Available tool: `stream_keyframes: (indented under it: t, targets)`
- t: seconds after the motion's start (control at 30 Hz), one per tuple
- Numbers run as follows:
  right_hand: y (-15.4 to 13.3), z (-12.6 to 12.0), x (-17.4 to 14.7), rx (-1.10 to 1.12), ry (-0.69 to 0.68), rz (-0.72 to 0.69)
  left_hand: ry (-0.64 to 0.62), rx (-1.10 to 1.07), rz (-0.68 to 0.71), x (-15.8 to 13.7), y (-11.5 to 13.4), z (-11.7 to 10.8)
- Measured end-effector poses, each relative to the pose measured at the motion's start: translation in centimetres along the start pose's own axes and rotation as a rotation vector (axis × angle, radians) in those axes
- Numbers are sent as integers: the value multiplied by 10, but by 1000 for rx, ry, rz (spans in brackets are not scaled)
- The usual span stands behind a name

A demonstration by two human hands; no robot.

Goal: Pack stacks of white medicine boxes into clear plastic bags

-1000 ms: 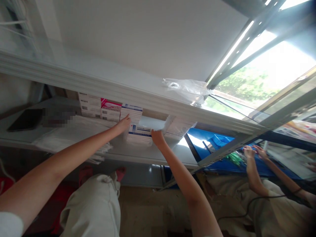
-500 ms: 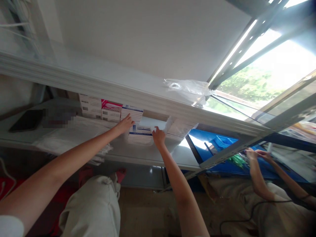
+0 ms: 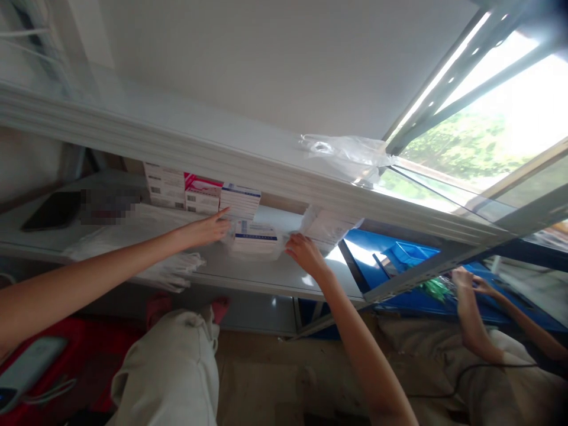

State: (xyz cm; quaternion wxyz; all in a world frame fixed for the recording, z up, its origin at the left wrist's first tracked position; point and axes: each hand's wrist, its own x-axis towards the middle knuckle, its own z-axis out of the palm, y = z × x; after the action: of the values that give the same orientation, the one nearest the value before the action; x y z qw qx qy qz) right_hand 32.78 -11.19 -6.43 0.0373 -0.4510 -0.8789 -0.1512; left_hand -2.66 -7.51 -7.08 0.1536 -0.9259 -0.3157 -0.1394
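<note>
A clear plastic bag (image 3: 277,251) lies on the lower shelf, around a small stack of white boxes with a blue stripe (image 3: 256,238). At the bag's left end is my left hand (image 3: 212,229), its index finger stretched toward the upright white boxes (image 3: 241,202) behind and its other fingers curled at the film. My right hand (image 3: 305,253) pinches the bag's right edge with bent fingers. A pink-and-white box (image 3: 203,194) and more white boxes (image 3: 164,186) stand farther left. Another wrapped pack (image 3: 331,226) lies behind my right hand.
Flat plastic bags (image 3: 133,234) and a dark tablet-like object (image 3: 53,210) lie on the left of the shelf. The upper shelf edge (image 3: 199,160) runs close above the boxes. A co-worker's hands (image 3: 468,279) are at blue bins (image 3: 410,255) beyond the metal post.
My left hand has drawn back left and down from the upright boxes. My right hand has shifted right, to the bag's edge. The view has moved slightly.
</note>
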Motion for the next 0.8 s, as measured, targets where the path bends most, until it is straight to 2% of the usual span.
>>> stream_keyframes:
  t: [0.1, 0.23, 0.37, 0.47, 0.53, 0.67, 0.8]
  targets:
    - [0, -12, -1, 148, 106, -10, -105, 61, 227, 2, 2, -3]
    - [0, -22, 11, 349, 271, -17, -108, 35, 259, 13, -2, -4]
    - [10, -29, 25, 361, 372, 13, -30, -35, 153, 22, -17, -8]
    - [21, -31, 32, 309, 367, 51, 70, -102, 7, 28, -31, -15]
    - [28, -27, 37, 352, 372, 85, 140, -161, -107, 31, -38, -21]
    - [37, -12, 44, 653, 431, 171, 200, -363, -253, 38, -49, -23]
    - [35, 5, 49, 1132, 381, 173, 262, -670, -366, 49, -56, -13]
